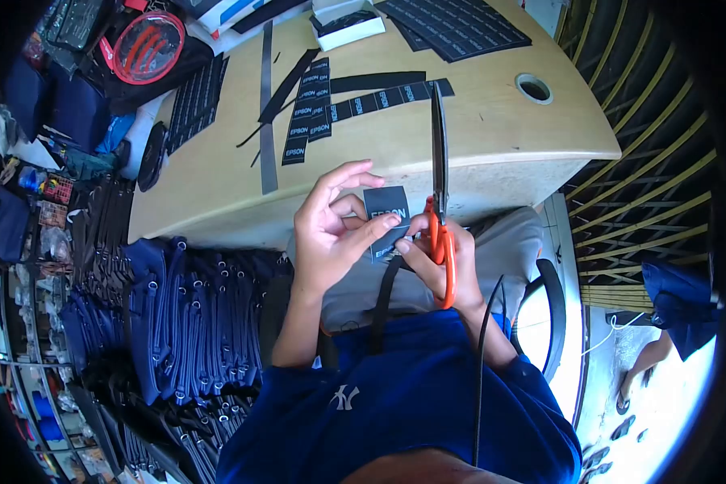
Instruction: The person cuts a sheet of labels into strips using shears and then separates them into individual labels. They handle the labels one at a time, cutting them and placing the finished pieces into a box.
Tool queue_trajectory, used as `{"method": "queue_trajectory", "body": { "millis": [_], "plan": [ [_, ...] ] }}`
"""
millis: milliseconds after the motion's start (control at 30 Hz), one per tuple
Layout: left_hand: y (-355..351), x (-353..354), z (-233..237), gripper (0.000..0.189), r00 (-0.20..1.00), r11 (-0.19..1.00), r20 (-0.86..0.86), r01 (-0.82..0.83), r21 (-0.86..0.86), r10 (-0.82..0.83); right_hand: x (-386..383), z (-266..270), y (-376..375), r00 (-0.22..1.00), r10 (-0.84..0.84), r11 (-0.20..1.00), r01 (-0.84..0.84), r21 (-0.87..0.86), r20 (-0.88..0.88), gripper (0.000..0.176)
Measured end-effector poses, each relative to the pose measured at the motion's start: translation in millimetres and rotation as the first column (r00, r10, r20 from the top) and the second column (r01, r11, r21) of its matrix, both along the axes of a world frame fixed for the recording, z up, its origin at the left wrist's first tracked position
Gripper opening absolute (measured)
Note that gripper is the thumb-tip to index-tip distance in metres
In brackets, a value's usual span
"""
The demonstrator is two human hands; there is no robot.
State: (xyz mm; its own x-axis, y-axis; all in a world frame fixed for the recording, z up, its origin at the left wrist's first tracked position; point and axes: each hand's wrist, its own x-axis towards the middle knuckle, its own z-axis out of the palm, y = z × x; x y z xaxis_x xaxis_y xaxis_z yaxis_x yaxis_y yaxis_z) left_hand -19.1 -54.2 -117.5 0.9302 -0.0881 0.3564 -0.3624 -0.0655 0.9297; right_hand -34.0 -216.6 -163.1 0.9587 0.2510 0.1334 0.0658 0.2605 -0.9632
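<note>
My left hand [335, 230] pinches a dark label strip [385, 198] printed EPSON between thumb and fingers, just in front of the table edge. Orange-handled scissors [440, 177] are in my right hand [452, 262], blades pointing up and away from me and looking closed together. The right thumb and forefinger also reach the lower right edge of the label strip. On the table ahead lie cut EPSON labels [306, 113] in a block, and a row of joined labels [383, 98] stretches to the right behind the scissors' tip.
The wooden table [492, 121] has a round cable hole [534, 89]. Uncut label sheets [460, 28], an open white box [348, 31], a grey strip [267, 113] and black strips [290, 85] lie on it. Navy straps with metal rings [202, 315] hang at left. A folding gate [645, 137] stands right.
</note>
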Motion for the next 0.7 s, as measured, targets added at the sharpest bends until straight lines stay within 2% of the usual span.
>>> {"method": "queue_trajectory", "body": {
  "millis": [133, 300, 367, 400, 433, 467, 500, 567, 600, 633, 700],
  "plan": [
    [-4.3, -22.8, -17.5, 0.05, 0.996, 0.99, 0.052, -0.062, -0.129, 0.069, -4.3, -1.0, 14.6, 0.998, -0.061, 0.995, 0.063, 0.073, -0.034, 0.012],
    [-1.1, -48.1, -38.1, 0.045, 0.988, 0.977, 0.087, -0.107, -0.182, 0.124, -6.9, -3.6, 19.2, 0.997, -0.067, 0.997, 0.068, 0.036, -0.048, 0.012],
    [3.4, -52.5, -35.3, 0.037, 0.988, 0.992, 0.088, -0.127, 0.007, 0.126, -9.6, -3.6, 22.0, 0.998, -0.048, 0.999, 0.048, 0.007, -0.034, 0.012],
    [-0.8, -53.5, -30.3, 0.028, 0.98, 0.98, 0.027, -0.198, -0.027, 0.199, -11.7, -4.0, 22.9, 0.999, -0.029, 0.999, 0.03, 0.016, -0.034, 0.011],
    [1.5, -53.7, -29.6, 0.028, 0.978, 0.978, 0.024, -0.206, -0.031, 0.207, -13.7, -4.2, 23.2, 0.999, -0.011, 1.0, 0.011, 0.024, -0.033, 0.011],
    [5.8, -53.4, -28.6, 0.028, 0.978, 0.977, 0.029, -0.207, 0.041, 0.206, -15.0, -4.7, 16.7, 0.994, 0.051, 0.997, -0.056, -0.054, -0.092, 0.014],
    [10.4, -52.8, -27.8, 0.028, 0.979, 0.972, 0.034, -0.205, 0.113, 0.202, -13.6, -6.4, 11.6, 0.994, 0.054, 0.997, -0.06, -0.057, -0.094, 0.014],
    [20.2, -53.2, -27.7, 0.03, 0.978, 0.967, 0.017, -0.208, 0.148, 0.208, -11.3, -10.8, 1.3, 0.963, 0.197, 0.98, -0.188, -0.065, 0.183, 0.029],
    [24.7, -53.8, -24.8, 0.033, 0.982, 0.966, -0.031, -0.179, 0.187, 0.188, -12.2, -16.2, -4.7, 0.961, 0.265, 0.964, -0.261, -0.05, 0.085, 0.048],
    [26.3, -54.0, -22.1, 0.035, 0.982, 0.963, -0.081, -0.148, 0.224, 0.17, -12.2, -23.4, -9.5, 0.96, 0.269, 0.963, -0.265, -0.052, 0.08, 0.048],
    [24.5, -53.6, -16.8, 0.041, 0.986, 0.982, -0.105, -0.111, 0.15, 0.128, -11.9, -34.9, -17.0, 0.934, 0.314, 0.945, -0.29, -0.154, 0.172, 0.055]
  ]
}}
